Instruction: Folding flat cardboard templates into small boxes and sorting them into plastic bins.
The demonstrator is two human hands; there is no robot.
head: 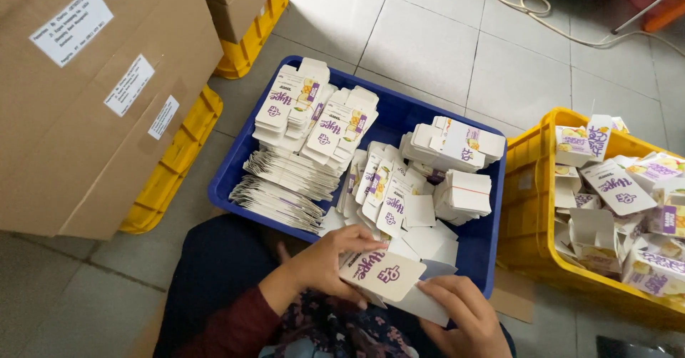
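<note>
Hands meet over the near edge of a blue crate: left hand pinches the upper end of a flat white carton blank, right hand grips its lower corner, its long axis slanting down toward the right, both wrists bent inward

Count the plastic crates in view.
4: a blue crate centre, a yellow crate right, two yellow ones under cardboard boxes, left and top. Others may be hidden.
</note>
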